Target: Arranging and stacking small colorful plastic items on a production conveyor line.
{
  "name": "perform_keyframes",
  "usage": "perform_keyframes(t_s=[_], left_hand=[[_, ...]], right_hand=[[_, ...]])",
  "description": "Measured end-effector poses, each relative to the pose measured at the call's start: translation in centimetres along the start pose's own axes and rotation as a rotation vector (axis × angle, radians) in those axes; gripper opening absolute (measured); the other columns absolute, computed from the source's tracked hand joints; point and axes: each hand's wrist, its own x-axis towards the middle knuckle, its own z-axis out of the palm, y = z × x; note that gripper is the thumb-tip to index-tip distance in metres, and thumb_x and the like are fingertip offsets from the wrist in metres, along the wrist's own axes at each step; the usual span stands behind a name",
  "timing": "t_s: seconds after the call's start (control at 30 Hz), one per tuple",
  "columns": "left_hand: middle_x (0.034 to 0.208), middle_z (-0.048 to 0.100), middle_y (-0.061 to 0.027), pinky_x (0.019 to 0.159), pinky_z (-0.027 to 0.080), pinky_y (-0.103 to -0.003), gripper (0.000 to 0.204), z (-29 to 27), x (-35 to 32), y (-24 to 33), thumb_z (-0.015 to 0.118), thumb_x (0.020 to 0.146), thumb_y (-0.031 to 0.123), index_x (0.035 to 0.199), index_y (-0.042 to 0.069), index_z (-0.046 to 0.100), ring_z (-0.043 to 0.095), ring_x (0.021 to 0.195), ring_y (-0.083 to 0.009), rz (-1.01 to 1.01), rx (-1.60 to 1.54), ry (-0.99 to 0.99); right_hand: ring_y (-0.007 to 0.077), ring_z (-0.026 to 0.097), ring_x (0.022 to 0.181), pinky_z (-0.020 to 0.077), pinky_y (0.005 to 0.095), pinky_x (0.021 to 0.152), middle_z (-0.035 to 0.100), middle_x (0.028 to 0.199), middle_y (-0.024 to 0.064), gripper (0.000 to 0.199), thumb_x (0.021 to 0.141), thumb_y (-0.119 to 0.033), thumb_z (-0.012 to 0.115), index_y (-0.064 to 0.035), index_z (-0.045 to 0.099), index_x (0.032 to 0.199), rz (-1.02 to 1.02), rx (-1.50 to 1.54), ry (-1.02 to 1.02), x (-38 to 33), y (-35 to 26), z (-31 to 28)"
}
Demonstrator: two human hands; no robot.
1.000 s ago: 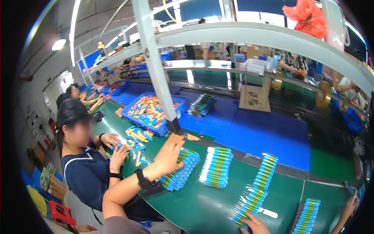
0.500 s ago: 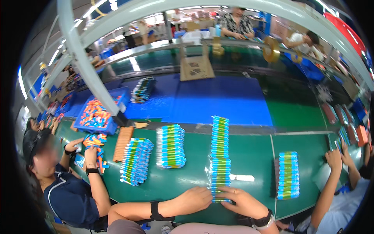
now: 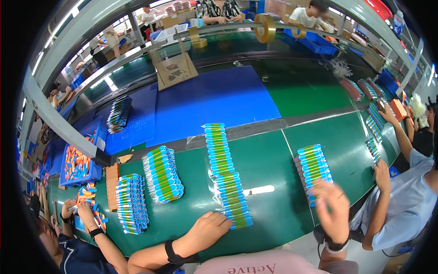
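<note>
A long strip of blue-capped green and yellow tubes (image 3: 226, 178) in clear plastic lies lengthwise on the green conveyor belt (image 3: 273, 214). My left hand (image 3: 207, 228), with a black wrist strap, rests at the strip's near end, fingers curled onto its last tubes. My right hand (image 3: 331, 208) is lifted and blurred, fingers spread, holding nothing. It hovers just in front of a shorter pack of the same tubes (image 3: 314, 168) on the right.
Two more tube packs (image 3: 162, 173) (image 3: 131, 203) lie to the left, near a blue bin of orange tubes (image 3: 77, 162). A blue mat (image 3: 214, 100) and cardboard stand (image 3: 175, 71) sit behind. Seated workers handle tubes at left (image 3: 84, 210) and right (image 3: 401, 201).
My right hand has come off the near end of the long strip and swung up and to the right toward the shorter pack. My left hand stays at the strip's end.
</note>
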Motion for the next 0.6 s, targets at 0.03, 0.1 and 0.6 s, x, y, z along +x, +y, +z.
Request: perform_keyframes(t_s=[0.03, 0.1, 0.6], left_hand=[[0.084, 0.059, -0.0036, 0.069, 0.048, -0.034, 0.011, -0.1, -0.1, -0.1, 0.069, 0.085, 0.014, 0.094, 0.009, 0.067, 0.061, 0.08, -0.0208, 0.007, -0.007, -0.004], [0.084, 0.059, -0.0049, 0.068, 0.048, -0.035, 0.02, -0.2, 0.6, -0.4, 0.068, 0.085, 0.012, 0.104, 0.009, 0.066, 0.061, 0.079, -0.0221, 0.038, -0.013, -0.027], [0.126, 0.053, -0.0151, 0.108, 0.035, -0.048, 0.062, -1.8, -0.6, 0.0, 0.072, 0.084, 0.037, 0.136, 0.009, 0.054, 0.049, 0.125, -0.0332, -0.14, 0.122, -0.11]], right_hand=[[0.0355, 0.059, 0.119, 0.0467, 0.0439, 0.099, 0.062, 0.126, 0.0198, 0.032, 0.087, -0.002, 0.061, -0.0023, 0.066, 0.119, 0.036, -0.073, 0.146, 0.4, 0.7, 0.0], [0.0353, 0.049, 0.131, 0.0372, 0.0485, 0.108, 0.054, 0.139, 0.0183, 0.039, 0.09, -0.009, 0.059, -0.0047, 0.06, 0.129, 0.094, -0.369, -0.015, 0.8, 4.0, 1.2], [0.0307, 0.054, 0.121, 0.04, 0.05, 0.103, 0.062, 0.121, 0.0094, 0.033, 0.077, -0.007, 0.074, -0.0074, 0.061, 0.107, -0.113, -0.574, -0.063, 3.2, 4.2, 0.8]])
